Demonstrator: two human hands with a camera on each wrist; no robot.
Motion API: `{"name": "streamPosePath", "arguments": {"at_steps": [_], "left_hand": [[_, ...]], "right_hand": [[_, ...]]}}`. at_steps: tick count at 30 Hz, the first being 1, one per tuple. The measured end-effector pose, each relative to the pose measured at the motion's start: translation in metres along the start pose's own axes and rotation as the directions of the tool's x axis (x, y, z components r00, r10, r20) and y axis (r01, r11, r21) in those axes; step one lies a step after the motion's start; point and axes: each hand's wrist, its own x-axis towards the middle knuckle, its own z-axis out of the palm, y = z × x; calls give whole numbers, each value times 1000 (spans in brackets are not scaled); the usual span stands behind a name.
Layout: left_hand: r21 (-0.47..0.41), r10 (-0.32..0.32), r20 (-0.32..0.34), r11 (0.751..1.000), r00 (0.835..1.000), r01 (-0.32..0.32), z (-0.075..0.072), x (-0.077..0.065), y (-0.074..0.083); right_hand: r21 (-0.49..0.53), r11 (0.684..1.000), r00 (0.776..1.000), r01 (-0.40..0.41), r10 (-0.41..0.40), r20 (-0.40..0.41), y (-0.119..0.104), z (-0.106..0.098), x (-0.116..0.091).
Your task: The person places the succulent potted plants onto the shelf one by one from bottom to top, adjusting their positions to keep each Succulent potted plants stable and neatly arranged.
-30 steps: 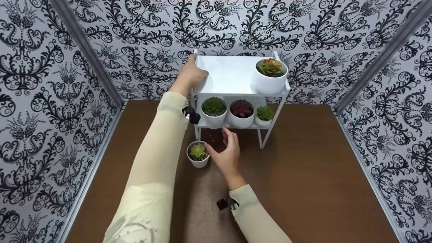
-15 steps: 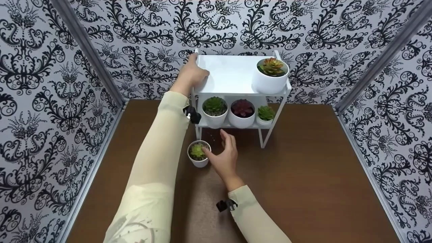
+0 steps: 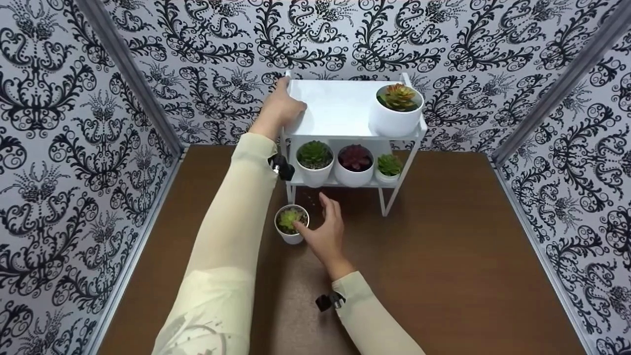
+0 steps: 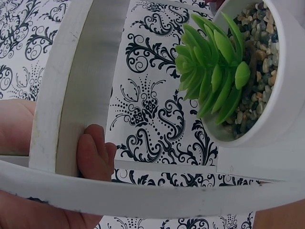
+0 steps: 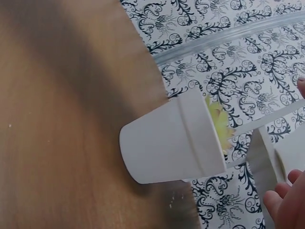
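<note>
My left hand [image 3: 281,109] grips the left end of the white two-tier shelf [image 3: 335,111]. In the left wrist view its curled fingers [image 4: 94,155] show beneath the board. My right hand [image 3: 326,237] has its thumb and fingers spread beside a small white pot [image 5: 164,145] with a yellow-green succulent [image 3: 290,219]. From the head, the thumb overlaps that pot's rim; the right wrist view shows a gap between the pot and the fingers [image 5: 286,202]. The pot stands upright on the brown table [image 3: 458,246], just in front of the shelf's left leg.
A large white pot [image 3: 394,123] with an orange-green succulent stands at the top tier's right end. The lower tier bears a green succulent pot [image 3: 314,175], a dark red one [image 3: 354,178] and a smaller green one [image 3: 388,176]. Patterned walls [image 3: 217,64] enclose the table.
My right hand has shifted slightly left and down, bringing the thumb over the small pot's rim as seen from the head. My left hand keeps its grip on the shelf.
</note>
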Motion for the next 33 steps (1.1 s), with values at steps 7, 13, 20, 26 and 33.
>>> {"name": "streamPosePath", "arguments": {"at_steps": [7,13,20,26,33], "left_hand": [[3,17,-9,1000,1000,-17,2,3,-2],[5,9,-8,1000,1000,-9,1,2,-2],[1,5,-14,1000,1000,-5,1,1,-2],[-15,8,-13,1000,1000,-8,1,0,-1],[5,1,-9,1000,1000,-1,1,1,-1]], "right_hand": [[-30,999,998,-16,17,53,10,6,-4],[-42,998,995,-36,40,87,15,11,-8],[-45,997,990,-70,75,117,18,18,-10],[-82,994,989,-72,82,126,24,23,-12],[-101,990,980,-97,113,163,29,27,-12]]}}
